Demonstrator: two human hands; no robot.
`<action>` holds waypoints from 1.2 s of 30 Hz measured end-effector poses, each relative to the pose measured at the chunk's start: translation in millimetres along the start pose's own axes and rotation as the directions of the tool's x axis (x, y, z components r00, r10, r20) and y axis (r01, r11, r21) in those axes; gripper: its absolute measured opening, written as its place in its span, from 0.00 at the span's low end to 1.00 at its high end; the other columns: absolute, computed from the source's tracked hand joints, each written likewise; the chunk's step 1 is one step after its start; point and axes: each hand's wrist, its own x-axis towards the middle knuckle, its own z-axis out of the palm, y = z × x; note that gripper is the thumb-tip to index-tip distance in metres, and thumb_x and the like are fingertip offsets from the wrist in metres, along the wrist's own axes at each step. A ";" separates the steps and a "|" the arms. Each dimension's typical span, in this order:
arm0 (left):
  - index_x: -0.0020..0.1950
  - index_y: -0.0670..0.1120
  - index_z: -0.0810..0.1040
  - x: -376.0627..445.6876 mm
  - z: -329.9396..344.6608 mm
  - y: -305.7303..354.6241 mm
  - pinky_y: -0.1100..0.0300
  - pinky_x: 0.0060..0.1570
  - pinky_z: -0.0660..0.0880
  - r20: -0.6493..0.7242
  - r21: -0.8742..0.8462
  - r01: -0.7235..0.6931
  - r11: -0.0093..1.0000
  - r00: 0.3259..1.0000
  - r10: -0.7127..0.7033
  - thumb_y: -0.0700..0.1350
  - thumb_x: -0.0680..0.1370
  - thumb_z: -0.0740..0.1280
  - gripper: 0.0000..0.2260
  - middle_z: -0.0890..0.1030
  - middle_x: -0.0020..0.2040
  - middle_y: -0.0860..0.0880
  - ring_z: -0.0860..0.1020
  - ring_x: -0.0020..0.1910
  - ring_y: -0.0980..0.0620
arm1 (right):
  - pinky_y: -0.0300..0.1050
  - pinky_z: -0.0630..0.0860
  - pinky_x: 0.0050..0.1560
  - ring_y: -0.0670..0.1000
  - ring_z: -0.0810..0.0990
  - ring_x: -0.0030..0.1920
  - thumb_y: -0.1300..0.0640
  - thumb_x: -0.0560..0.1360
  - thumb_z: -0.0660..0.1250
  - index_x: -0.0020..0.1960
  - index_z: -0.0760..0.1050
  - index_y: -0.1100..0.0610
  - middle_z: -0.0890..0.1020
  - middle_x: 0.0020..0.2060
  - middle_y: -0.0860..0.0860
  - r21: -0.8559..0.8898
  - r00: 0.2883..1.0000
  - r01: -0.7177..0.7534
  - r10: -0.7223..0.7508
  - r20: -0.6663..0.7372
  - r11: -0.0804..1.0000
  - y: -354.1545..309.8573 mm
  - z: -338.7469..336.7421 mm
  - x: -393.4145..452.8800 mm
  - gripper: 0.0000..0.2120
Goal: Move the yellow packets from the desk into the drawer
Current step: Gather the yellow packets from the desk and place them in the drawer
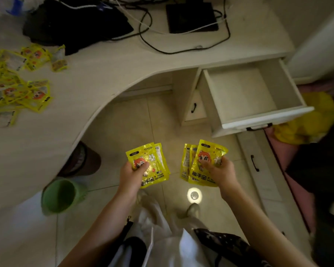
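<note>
The left hand (132,173) pinched a small stack of yellow packets (154,166), thumb curled over the front one, at least two in the stack. The right hand (221,171) gripped another bunch of packets (199,166), thumb on the top one, approx. three fanned out behind it. Both hands were held over the floor (123,122) in front of the person, well apart from each other, w/ the packets upright and printed faces toward the camera. Ahead and to the right, the drawer (245,95) stood pulled out from the counter (104,60), w/ nothing seen inside it. More yellow packets (17,87) lay scattered in a loose heap on the counter's far left, some overlapping. At the back of the counter sat a black cloth bundle (75,24), a flat black box (191,17) and looping cables (181,49). Under the counter edge on the left stood a green bin (59,195) and a brown bin (85,160) beside it. A yellow cloth (308,120) lay just right of the drawer front.
</note>
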 end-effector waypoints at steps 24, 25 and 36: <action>0.51 0.48 0.78 -17.6 275.0 28.0 0.54 0.45 0.78 0.215 0.089 -0.025 0.996 0.976 0.005 0.41 0.74 0.71 0.07 0.84 0.48 0.47 0.83 0.46 0.48 | 0.38 0.73 0.33 0.45 0.81 0.39 0.60 0.71 0.73 0.48 0.77 0.53 0.82 0.40 0.47 0.164 0.977 -0.052 0.084 -0.195 0.985 8.5 -236.3 95.4 0.08; 0.51 0.48 0.78 -7.0 284.2 36.0 0.55 0.45 0.78 0.209 0.088 -0.022 0.996 0.978 0.003 0.41 0.74 0.71 0.06 0.84 0.48 0.47 0.82 0.46 0.48 | 0.38 0.74 0.33 0.45 0.81 0.39 0.60 0.71 0.73 0.49 0.77 0.54 0.82 0.40 0.47 0.157 0.977 -0.046 0.078 -0.199 0.987 -0.7 -238.8 109.7 0.08; 0.49 0.49 0.77 81.4 360.0 110.8 0.58 0.40 0.76 0.171 0.133 -0.003 0.991 0.985 -0.020 0.43 0.75 0.70 0.05 0.83 0.47 0.48 0.82 0.45 0.50 | 0.56 0.81 0.50 0.53 0.85 0.46 0.55 0.67 0.76 0.49 0.79 0.53 0.85 0.44 0.51 0.064 0.986 -0.043 0.053 -0.161 0.997 -82.1 -244.9 242.0 0.12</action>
